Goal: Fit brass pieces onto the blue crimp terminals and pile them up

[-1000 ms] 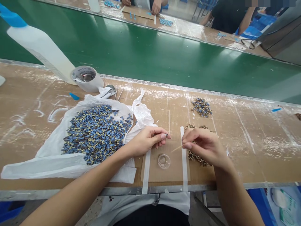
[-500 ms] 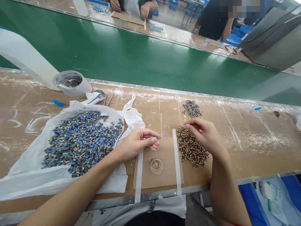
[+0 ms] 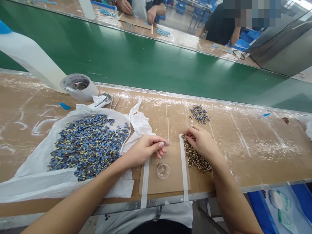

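My left hand [image 3: 149, 147] pinches a tiny blue piece [image 3: 164, 143] between thumb and forefinger, above a cardboard pad. Below those fingers stands a small clear round cup [image 3: 163, 171] with a thin pale stick in it. My right hand [image 3: 201, 140] has its fingertips drawn together at the upper edge of a pile of small brass-coloured and dark pieces [image 3: 198, 159]; what they hold is hidden. To the left, a large heap of blue, yellow and dark pieces [image 3: 90, 146] lies on white sheeting. Behind my right hand is a smaller pile of blue-and-brass pieces [image 3: 200, 114].
A wide tape roll [image 3: 80, 87] with things inside stands at the back left. Crumpled white sheeting [image 3: 140, 125] lies between heap and pad. Beyond runs a green belt [image 3: 146, 61], with two people at the far bench. White tape strips [image 3: 184, 175] edge the pad.
My right hand has moved left and down onto the edge of the brass-coloured pile. My left hand keeps its pinch almost in place. The view has shifted slightly.
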